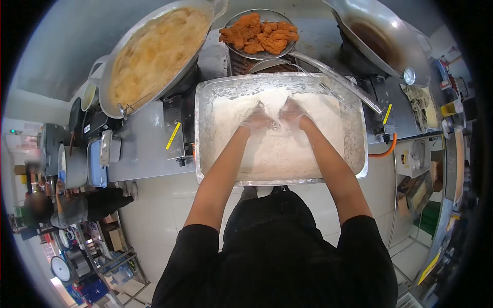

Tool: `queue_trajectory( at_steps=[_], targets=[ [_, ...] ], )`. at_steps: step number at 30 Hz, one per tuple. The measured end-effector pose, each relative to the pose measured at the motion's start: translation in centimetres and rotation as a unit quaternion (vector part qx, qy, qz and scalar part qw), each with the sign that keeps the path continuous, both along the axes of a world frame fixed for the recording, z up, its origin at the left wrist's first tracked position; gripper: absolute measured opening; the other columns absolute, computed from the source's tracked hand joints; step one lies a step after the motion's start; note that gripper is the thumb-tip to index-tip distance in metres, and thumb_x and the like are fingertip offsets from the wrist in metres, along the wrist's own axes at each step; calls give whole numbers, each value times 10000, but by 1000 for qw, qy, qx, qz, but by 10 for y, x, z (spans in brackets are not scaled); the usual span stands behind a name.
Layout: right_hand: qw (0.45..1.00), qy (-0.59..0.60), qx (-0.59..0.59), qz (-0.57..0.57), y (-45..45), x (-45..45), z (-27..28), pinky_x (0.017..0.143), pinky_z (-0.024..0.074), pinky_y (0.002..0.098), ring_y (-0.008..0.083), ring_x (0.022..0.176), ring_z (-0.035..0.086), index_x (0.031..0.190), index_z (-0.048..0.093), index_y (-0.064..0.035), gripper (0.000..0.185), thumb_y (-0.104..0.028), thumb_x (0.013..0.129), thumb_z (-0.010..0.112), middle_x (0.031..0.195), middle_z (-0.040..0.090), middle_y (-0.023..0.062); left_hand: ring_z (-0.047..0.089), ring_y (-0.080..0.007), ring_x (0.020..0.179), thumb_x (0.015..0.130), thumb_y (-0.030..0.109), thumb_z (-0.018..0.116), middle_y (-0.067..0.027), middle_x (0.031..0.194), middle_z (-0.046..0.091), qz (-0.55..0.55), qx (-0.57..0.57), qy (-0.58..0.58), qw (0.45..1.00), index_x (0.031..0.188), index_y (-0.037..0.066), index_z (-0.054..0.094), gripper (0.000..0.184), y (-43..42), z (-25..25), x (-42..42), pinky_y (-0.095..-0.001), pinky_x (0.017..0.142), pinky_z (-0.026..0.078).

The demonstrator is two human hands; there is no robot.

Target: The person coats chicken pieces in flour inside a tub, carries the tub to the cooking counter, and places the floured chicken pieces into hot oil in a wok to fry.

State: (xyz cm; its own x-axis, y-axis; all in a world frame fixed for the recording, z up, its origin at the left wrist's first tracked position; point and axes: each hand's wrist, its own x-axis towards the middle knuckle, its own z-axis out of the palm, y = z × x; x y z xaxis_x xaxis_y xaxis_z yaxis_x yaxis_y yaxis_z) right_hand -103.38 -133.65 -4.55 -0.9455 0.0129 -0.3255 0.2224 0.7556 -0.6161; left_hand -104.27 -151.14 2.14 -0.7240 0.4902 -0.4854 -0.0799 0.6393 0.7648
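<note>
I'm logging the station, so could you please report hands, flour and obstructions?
Left hand, right hand in flour. Flour spread across tray. Strainer handle crosses tray's far right corner, clear of hands.

Bright, fairly even indoor light leaves the white powder (277,160) pale and puts glare on the metal wok (377,33) at upper right. Fisheye distortion bows the counter (141,156), and the edges darken to black corners. The middle looks reasonably sharp; a person (95,205) at far left has a blurred-out head.
</note>
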Motion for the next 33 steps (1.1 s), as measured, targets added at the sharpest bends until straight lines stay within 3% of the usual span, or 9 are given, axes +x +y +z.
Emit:
queue_trajectory(
  at_steps=[5, 9, 13, 16, 18, 21, 22, 27, 33],
  targets=[
    [918, 32, -396, -5, 43, 49, 25, 997, 345, 357, 293, 1085, 532, 1188, 469, 41, 573, -304, 760, 628, 1152, 569, 197, 414, -300, 1217, 763, 160, 672, -239, 1361, 336, 54, 199, -201, 958, 1356, -81, 150, 826, -42, 29, 10, -350, 949, 419],
    [908, -92, 183, 366, 95, 54, -90, 1051, 279, 355, 311, 1203, 428, 1335, 253, 61, 778, -349, 791, 628, 1259, 467, 241, 394, -289, 1239, 834, 259, 622, -198, 1338, 394, -89, 67, -242, 964, 1383, -43, 114, 806, -70, -16, 17, -370, 906, 454],
    [974, -213, 3, 72, -4, 86, 11, 1053, 287, 362, 342, 1254, 363, 1361, 169, 84, 832, -336, 800, 616, 1341, 334, 298, 469, -234, 1147, 854, 297, 595, -159, 1264, 490, -21, 103, -203, 974, 1345, 12, 278, 650, -24, -36, 45, -345, 867, 469],
    [978, -163, -91, 88, -14, 75, 21, 1038, 315, 352, 351, 1253, 363, 1352, 205, 81, 797, -301, 788, 618, 1340, 337, 295, 542, -193, 1023, 841, 292, 605, -148, 1212, 528, -94, 138, -141, 976, 1249, 25, 457, 510, -19, -54, 41, -332, 850, 462],
    [991, -86, -79, 60, -7, 74, 42, 1030, 325, 342, 346, 1245, 374, 1336, 247, 79, 753, -273, 779, 610, 1310, 381, 290, 509, -193, 1030, 797, 301, 673, -123, 1171, 547, 99, 288, -270, 913, 1227, 10, 490, 550, -24, -21, 44, -355, 797, 452],
    [996, -41, 7, 81, 20, 74, 82, 1031, 319, 338, 332, 1226, 400, 1296, 341, 63, 642, -222, 772, 579, 1285, 430, 265, 534, -200, 1054, 772, 195, 670, -148, 1177, 551, 118, 159, -207, 958, 1279, -6, 402, 607, -34, 40, 44, -292, 913, 425],
    [994, -34, 46, 96, 30, 74, 87, 1034, 314, 339, 326, 1218, 410, 1279, 377, 56, 601, -204, 771, 565, 1279, 444, 253, 528, -197, 1066, 727, 214, 717, -140, 1175, 551, 60, -5, -70, 996, 1271, -24, 405, 670, -42, 25, 34, -287, 908, 427],
    [978, 79, 160, 106, 31, 72, 76, 1073, 261, 313, 272, 1247, 383, 1267, 422, 24, 565, -173, 753, 551, 1323, 425, 182, 558, -189, 945, 777, 176, 640, -121, 1073, 587, 64, 16, 72, 995, 1247, 10, 455, 532, -68, -131, 19, -292, 847, 448],
    [875, 243, 310, 281, -86, 74, 28, 874, 442, 445, 302, 988, 574, 1059, 561, -14, 295, -82, 779, 496, 1076, 598, 165, 552, -189, 1012, 835, 180, 548, -135, 1056, 601, 49, -111, -75, 990, 1250, 65, 482, 436, -72, -48, 24, -290, 888, 427]
  ],
)
